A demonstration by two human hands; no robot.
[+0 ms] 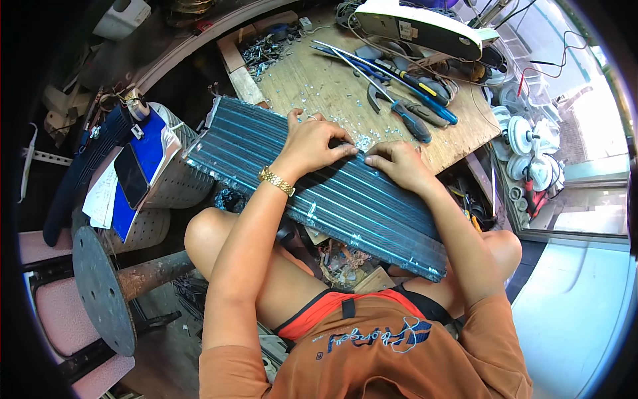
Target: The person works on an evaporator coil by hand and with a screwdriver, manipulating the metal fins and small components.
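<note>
A long dark heat exchanger panel (359, 206), with parallel metal tubes and fins, lies slanted across my lap, its far side against the wooden work board. My left hand (312, 143), with a gold watch on the wrist, rests over its far edge, thumb and fingers pinched together there. Close to its right, my right hand (401, 164) is closed at the same edge, thumb on the near side. The fingertips almost meet. Whether a small piece sits between them is too fine to see. Shiny metal bits (362, 141) are scattered just beyond the fingers.
Screwdrivers (409, 120) and pliers (425, 110) lie on the wooden board (299, 80), under a white lamp-like housing (419, 30). To the left, a phone (131, 174) and papers top a perforated basket (176, 183), beside a round metal disc (103, 292). Clear plastic parts (531, 146) hang right.
</note>
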